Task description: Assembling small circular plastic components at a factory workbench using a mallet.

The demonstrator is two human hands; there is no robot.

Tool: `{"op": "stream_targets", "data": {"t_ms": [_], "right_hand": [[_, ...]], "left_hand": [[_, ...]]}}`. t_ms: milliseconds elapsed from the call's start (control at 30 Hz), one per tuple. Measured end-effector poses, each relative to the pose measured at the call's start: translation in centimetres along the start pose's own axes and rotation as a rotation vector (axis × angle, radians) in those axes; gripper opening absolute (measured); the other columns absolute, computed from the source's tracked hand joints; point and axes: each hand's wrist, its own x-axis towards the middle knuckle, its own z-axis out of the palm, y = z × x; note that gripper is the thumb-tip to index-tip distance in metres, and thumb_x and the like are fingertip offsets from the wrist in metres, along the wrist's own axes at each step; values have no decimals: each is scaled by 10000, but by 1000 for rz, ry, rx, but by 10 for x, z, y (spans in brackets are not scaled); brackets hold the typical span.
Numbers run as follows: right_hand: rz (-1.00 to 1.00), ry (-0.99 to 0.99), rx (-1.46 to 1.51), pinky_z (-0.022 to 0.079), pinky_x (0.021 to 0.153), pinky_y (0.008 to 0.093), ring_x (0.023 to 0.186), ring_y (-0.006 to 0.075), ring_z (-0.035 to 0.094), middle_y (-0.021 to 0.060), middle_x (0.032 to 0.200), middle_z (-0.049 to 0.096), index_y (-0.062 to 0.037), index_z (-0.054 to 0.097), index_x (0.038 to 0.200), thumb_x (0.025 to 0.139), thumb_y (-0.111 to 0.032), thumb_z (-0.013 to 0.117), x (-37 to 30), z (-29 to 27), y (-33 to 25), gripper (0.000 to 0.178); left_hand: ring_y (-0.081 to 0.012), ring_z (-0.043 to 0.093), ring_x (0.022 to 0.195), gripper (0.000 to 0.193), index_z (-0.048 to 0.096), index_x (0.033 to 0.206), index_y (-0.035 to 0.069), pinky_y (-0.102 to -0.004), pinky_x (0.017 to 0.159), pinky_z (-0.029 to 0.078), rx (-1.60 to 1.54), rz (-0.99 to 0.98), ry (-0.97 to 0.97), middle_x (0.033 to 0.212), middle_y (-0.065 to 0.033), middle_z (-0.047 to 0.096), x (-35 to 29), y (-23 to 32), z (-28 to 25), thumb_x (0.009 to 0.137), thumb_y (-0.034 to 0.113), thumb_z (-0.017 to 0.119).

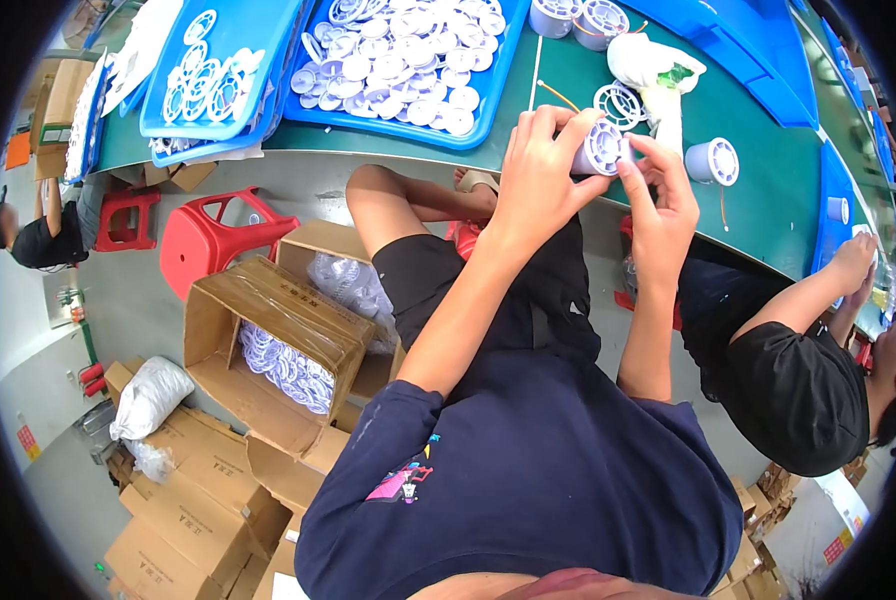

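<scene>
Over the near edge of the green table, a grey-white plastic spool point(602, 150) with a spoked round end is held between my hands. My left hand point(536, 175) wraps its left side, the thumb beneath. At its right rim my right hand point(665, 200) pinches with thumb and fingertips; whether a small piece is also between them cannot be made out. An orange wire point(558, 95) shows just above my left fingers. Beyond the spool lie spoked white rings point(620, 104). Another grey spool point(710, 162) lies to the right, a thin wire trailing from it.
Blue trays hold white discs point(398, 70) and white rings point(203, 85). More spools point(600, 22) and a crumpled white bag point(658, 70) are on the table point(768, 220). Red stools point(203, 240) and an open carton point(268, 340) stand left. A co-worker point(803, 380) sits close at right.
</scene>
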Motion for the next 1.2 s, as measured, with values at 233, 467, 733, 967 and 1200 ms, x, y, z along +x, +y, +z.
{"op": "stream_targets", "data": {"t_ms": [233, 467, 733, 967, 1200], "right_hand": [[-39, 56, 42, 494, 876, 293, 1035, 159, 615, 73, 1187, 720, -17, 721, 1137, 915, -4, 763, 0, 7, 5, 227], [-32, 80, 78, 491, 893, 300, 1008, 166, 606, 87, 1213, 728, -16, 737, 1116, 905, -3, 768, -1, 14, 10, 213], [-306, 57, -227, 527, 837, 333, 980, 194, 662, 93, 1150, 716, -16, 747, 1129, 957, -75, 727, 8, 11, 5, 183], [45, 51, -641, 556, 695, 448, 764, 347, 725, 179, 858, 742, -59, 725, 1174, 945, -187, 754, 32, 30, 21, 264], [57, 6, -475, 515, 623, 448, 666, 341, 699, 161, 761, 718, -39, 711, 1034, 971, -162, 712, 39, 23, 19, 139]], "left_hand": [[-360, 580, 1075, 657, 668, 1311, 81, -466, 932, 498, 49, -6, -41, 1125, -144, 611, 4, 7, 2, 694, 145, 886], [-364, 571, 1077, 675, 659, 1323, 71, -466, 927, 484, 53, -19, -52, 1115, -144, 603, 2, 10, 0, 691, 123, 890], [-364, 600, 1086, 660, 640, 1342, 74, -465, 938, 482, 82, -9, -57, 1152, -150, 632, 1, 3, -6, 740, 180, 890], [-388, 629, 1190, 765, 535, 1448, -6, -479, 1024, 474, -12, -71, -102, 1297, -207, 659, -8, -7, -11, 804, 220, 879], [-414, 550, 1277, 843, 466, 1498, -3, -480, 1093, 450, 47, -40, 8, 1402, -234, 538, -12, -7, -8, 787, 182, 881]]}}
